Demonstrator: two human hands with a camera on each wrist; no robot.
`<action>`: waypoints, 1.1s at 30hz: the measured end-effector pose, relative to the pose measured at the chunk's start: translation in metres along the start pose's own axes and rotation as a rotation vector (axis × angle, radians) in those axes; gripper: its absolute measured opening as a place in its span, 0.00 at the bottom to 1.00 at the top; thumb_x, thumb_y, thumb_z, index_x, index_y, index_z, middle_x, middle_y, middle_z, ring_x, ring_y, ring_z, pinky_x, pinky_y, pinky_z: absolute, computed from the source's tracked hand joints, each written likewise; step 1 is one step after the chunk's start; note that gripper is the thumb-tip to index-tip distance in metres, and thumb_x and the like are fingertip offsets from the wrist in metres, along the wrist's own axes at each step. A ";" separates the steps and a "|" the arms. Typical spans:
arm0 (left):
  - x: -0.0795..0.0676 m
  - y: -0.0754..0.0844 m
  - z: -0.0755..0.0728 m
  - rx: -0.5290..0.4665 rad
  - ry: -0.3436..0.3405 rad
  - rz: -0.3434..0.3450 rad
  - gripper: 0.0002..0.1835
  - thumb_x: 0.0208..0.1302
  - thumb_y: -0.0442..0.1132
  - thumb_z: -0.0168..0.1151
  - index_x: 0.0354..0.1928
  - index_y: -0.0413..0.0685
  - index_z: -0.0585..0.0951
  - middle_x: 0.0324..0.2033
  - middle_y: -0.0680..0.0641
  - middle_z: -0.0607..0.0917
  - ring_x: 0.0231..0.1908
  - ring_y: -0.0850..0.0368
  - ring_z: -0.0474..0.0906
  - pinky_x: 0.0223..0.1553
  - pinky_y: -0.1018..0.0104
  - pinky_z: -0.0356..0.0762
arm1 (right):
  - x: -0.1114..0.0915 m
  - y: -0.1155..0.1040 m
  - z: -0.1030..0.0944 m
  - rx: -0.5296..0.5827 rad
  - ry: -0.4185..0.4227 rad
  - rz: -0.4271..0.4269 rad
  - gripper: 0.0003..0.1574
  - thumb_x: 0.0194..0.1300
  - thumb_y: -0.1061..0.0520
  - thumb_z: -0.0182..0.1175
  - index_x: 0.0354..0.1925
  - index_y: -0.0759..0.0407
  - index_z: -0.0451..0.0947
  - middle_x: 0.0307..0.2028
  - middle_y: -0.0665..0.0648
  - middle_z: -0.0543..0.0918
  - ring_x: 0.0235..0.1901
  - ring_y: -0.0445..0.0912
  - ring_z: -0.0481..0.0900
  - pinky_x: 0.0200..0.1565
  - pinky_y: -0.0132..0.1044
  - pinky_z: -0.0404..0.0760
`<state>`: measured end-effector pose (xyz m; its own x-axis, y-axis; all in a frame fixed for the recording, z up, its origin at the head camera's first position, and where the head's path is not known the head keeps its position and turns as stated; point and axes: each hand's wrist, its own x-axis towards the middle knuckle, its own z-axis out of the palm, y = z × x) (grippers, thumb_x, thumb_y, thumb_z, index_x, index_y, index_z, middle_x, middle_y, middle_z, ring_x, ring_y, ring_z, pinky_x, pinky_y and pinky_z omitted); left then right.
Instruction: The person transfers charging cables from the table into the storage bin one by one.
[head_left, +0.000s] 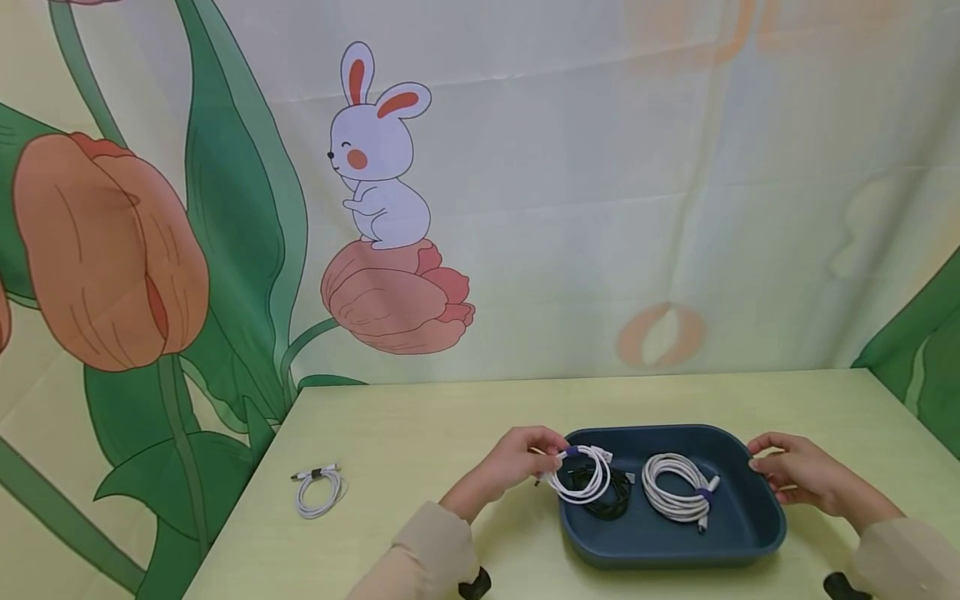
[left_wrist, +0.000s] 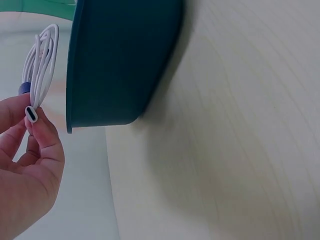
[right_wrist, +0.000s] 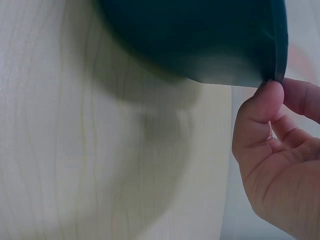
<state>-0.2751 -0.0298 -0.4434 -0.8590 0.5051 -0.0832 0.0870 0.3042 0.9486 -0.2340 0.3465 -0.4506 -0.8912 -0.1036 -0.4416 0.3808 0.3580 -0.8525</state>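
Yellow table point(head_left: 420, 425): spare cable point(head_left: 318, 490) (far left), tray point(head_left: 742, 533).

No legible text, label, brand, number or sign appears in any view. The backdrop point(head_left: 600, 208) carries pictures only: a rabbit and tulips. The tray point(head_left: 757, 533) and the cable coils point(head_left: 678, 487) appear unmarked, though small print would not resolve here.

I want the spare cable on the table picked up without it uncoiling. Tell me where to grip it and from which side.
Grip the white coiled cable at its dark tie band on the far edge, where the strands and plugs are bundled. Come from above with the left hand, which is nearer; the coil lies flat on the table, so pinching the band should probably keep the loops together.
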 end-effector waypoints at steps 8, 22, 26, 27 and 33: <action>-0.001 0.006 0.008 0.005 -0.032 0.009 0.11 0.54 0.28 0.57 0.41 0.37 0.78 0.26 0.51 0.73 0.25 0.62 0.69 0.24 0.73 0.69 | 0.000 0.000 0.000 0.000 0.005 0.001 0.17 0.61 0.60 0.49 0.48 0.66 0.61 0.25 0.52 0.73 0.22 0.43 0.71 0.27 0.34 0.76; 0.004 0.011 0.021 0.044 -0.071 0.018 0.10 0.53 0.27 0.57 0.38 0.38 0.79 0.24 0.52 0.73 0.21 0.62 0.67 0.22 0.72 0.67 | 0.001 0.002 -0.001 -0.001 0.000 -0.003 0.17 0.61 0.60 0.49 0.47 0.66 0.62 0.25 0.52 0.74 0.22 0.43 0.72 0.27 0.34 0.76; 0.003 0.014 0.025 0.052 -0.080 0.034 0.09 0.53 0.26 0.57 0.38 0.37 0.79 0.23 0.51 0.73 0.21 0.62 0.67 0.21 0.73 0.67 | 0.002 0.002 -0.001 0.000 0.000 -0.001 0.17 0.61 0.60 0.49 0.47 0.65 0.62 0.25 0.52 0.74 0.22 0.43 0.72 0.27 0.34 0.76; 0.002 0.015 0.026 0.056 -0.081 0.034 0.09 0.53 0.26 0.57 0.38 0.37 0.79 0.23 0.51 0.73 0.20 0.62 0.67 0.20 0.73 0.67 | 0.002 0.002 -0.001 -0.001 0.000 -0.001 0.17 0.61 0.60 0.49 0.47 0.65 0.62 0.25 0.52 0.74 0.22 0.43 0.72 0.27 0.34 0.76; 0.005 0.013 0.031 0.141 -0.079 0.040 0.08 0.53 0.26 0.57 0.36 0.40 0.79 0.22 0.53 0.73 0.19 0.64 0.67 0.19 0.75 0.66 | 0.002 0.002 -0.001 -0.003 0.003 -0.003 0.17 0.61 0.60 0.49 0.47 0.66 0.62 0.25 0.52 0.74 0.22 0.43 0.72 0.27 0.34 0.76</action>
<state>-0.2623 0.0016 -0.4404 -0.8116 0.5793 -0.0754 0.1952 0.3905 0.8997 -0.2349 0.3478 -0.4528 -0.8931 -0.1013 -0.4383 0.3777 0.3605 -0.8529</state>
